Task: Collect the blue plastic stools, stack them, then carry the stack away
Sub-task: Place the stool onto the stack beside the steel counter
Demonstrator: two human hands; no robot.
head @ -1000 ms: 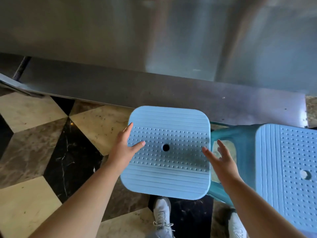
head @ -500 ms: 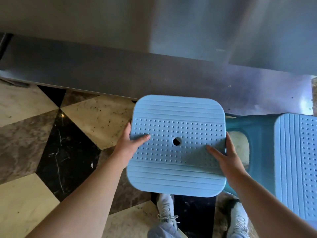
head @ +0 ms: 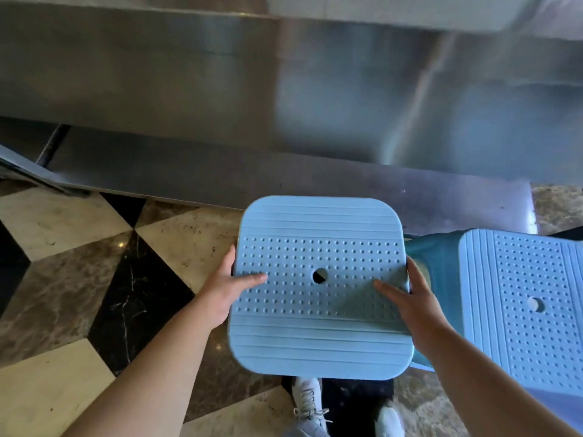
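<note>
Both hands held the blue stool (head: 318, 288) by its seat edges, left hand (head: 220, 293) and right hand (head: 413, 299), above the floor (head: 94, 279). It looked light and stiff, best gripped there. Another stool (head: 520, 298) stood beside it.

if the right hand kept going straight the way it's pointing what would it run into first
The right hand points up-frame along the held stool's side, so probably the steel panel behind; depth is unclear. The second stool sits off to its right.

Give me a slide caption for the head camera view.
Both hands, left and right, grip a blue stool beside another stool.
</note>
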